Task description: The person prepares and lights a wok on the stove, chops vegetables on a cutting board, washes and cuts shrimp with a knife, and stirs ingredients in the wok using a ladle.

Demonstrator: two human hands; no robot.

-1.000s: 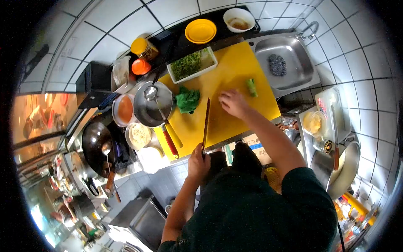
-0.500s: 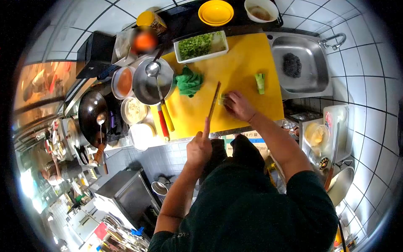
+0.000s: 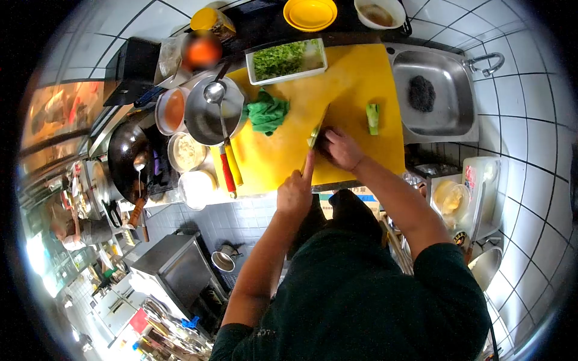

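My left hand (image 3: 295,192) is closed round the handle of a kitchen knife (image 3: 324,117), index finger stretched along it. The blade is seen nearly edge-on over the yellow cutting board (image 3: 361,78). Pale green vegetable pieces (image 3: 313,138) lie against the blade's left side. Just right of the blade, my right hand (image 3: 342,149) has its fingers curled down on the vegetable stalk; its fingertips are in shadow and mostly hidden. Farther right on the board lies another green stalk piece (image 3: 373,119).
A green cloth (image 3: 268,112) and a white tub of chopped greens (image 3: 280,63) rest on the board. Left are a pan (image 3: 198,123) with a ladle, bowls (image 3: 186,151) and a wok (image 3: 123,153). A sink (image 3: 463,123) adjoins on the right.
The knife has moved right, up to my right hand, its blade now more tilted. Green pieces now show on the blade's left side. The view has shifted slightly.
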